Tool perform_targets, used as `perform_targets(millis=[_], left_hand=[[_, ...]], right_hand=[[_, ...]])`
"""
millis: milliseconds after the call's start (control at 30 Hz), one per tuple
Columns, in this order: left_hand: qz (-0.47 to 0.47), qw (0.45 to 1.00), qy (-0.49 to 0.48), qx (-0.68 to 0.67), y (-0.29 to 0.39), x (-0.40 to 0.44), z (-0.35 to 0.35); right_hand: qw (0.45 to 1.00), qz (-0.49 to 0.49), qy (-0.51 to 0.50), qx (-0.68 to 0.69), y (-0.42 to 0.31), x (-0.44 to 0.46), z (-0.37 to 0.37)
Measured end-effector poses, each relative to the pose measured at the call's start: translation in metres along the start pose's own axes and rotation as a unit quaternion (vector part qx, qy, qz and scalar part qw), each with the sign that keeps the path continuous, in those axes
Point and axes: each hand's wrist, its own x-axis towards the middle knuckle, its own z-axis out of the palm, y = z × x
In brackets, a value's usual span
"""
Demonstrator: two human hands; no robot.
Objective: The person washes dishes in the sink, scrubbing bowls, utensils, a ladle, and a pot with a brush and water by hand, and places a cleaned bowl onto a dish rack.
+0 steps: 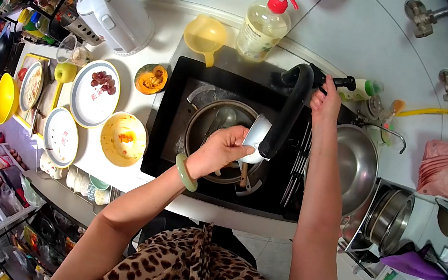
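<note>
My left hand (219, 150), with a pale green bangle (185, 172) at its wrist, grips a small white bowl (258, 138) tilted on its side over the sink. The mouth of the curved black faucet (290, 112) hangs right against the bowl. My right hand (327, 101) is closed at the black faucet handle (341, 82) behind the sink. Under the bowl, a metal pot (195, 117) sits in the black sink (166, 105). A ladle (225, 118) and a wooden-handled utensil (243, 175) lie in or against the pot. Whether water runs, I cannot tell.
Left of the sink stand a yellow bowl with orange residue (112, 149), cut pumpkin (151, 78), a plate of grapes (82, 101) and a white kettle (111, 19). Behind are a yellow strainer (205, 30) and a pump bottle (262, 30). A steel basin (356, 165) is at right.
</note>
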Motion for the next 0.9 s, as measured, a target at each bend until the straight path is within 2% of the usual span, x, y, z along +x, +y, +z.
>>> perform_targets(millis=[233,300,333,367,400,433,467,500,567,633,667,700,767,800,833,867,900], left_hand=[[-0.012,0.999,0.017,-0.05,-0.007,0.0,-0.003],[-0.008,0.997,0.036,-0.064,-0.013,0.001,-0.004],[-0.002,0.997,0.043,-0.057,-0.017,0.002,-0.004],[0.003,0.997,0.051,-0.051,-0.022,0.003,-0.003],[0.008,0.997,0.059,-0.042,-0.03,0.004,-0.003],[0.018,0.995,0.082,0.048,-0.036,0.004,-0.002],[0.011,0.996,0.071,0.058,-0.042,0.0,-0.001],[0.006,0.996,0.06,0.068,-0.036,-0.003,0.004],[0.048,0.989,0.079,0.113,-0.033,-0.01,0.009],[0.062,0.981,0.098,0.156,-0.034,-0.012,0.009],[0.05,0.984,0.105,0.138,-0.037,-0.01,0.008],[0.057,0.981,0.112,0.149,-0.044,-0.009,0.006],[0.076,0.974,0.123,0.174,-0.056,-0.005,0.001],[0.045,0.974,0.096,0.201,-0.049,-0.007,-0.002],[0.047,0.98,0.083,0.175,-0.046,-0.01,0.0],[0.048,0.985,0.072,0.15,-0.043,-0.013,0.003],[0.05,0.989,0.061,0.125,-0.037,-0.016,0.004]], right_hand=[[0.997,0.041,-0.05,-0.041,0.016,-0.036,-0.012],[0.976,0.004,-0.152,-0.154,0.041,-0.087,-0.001],[0.919,-0.126,-0.206,-0.313,0.061,-0.112,-0.002],[0.817,-0.248,-0.251,-0.456,0.079,-0.13,-0.001],[0.79,-0.282,-0.231,-0.493,0.085,-0.14,0.01],[0.76,-0.316,-0.211,-0.528,0.087,-0.146,0.018],[0.844,-0.244,-0.199,-0.435,0.108,-0.126,0.008],[0.933,0.049,-0.175,-0.312,0.132,-0.079,-0.002],[0.93,0.197,-0.223,-0.214,0.118,-0.08,-0.006],[0.935,0.031,-0.168,-0.311,0.125,-0.097,-0.007],[0.879,-0.202,-0.132,-0.412,0.119,-0.129,0.004],[0.827,-0.274,-0.128,-0.474,0.117,-0.151,0.012],[0.77,-0.349,-0.13,-0.519,0.114,-0.157,0.014],[0.861,-0.212,-0.15,-0.437,0.115,-0.145,0.01],[0.923,-0.067,-0.166,-0.34,0.119,-0.124,0.002],[0.949,0.156,-0.2,-0.184,0.128,-0.093,-0.014],[0.941,0.226,-0.222,-0.123,0.102,-0.108,-0.003]])
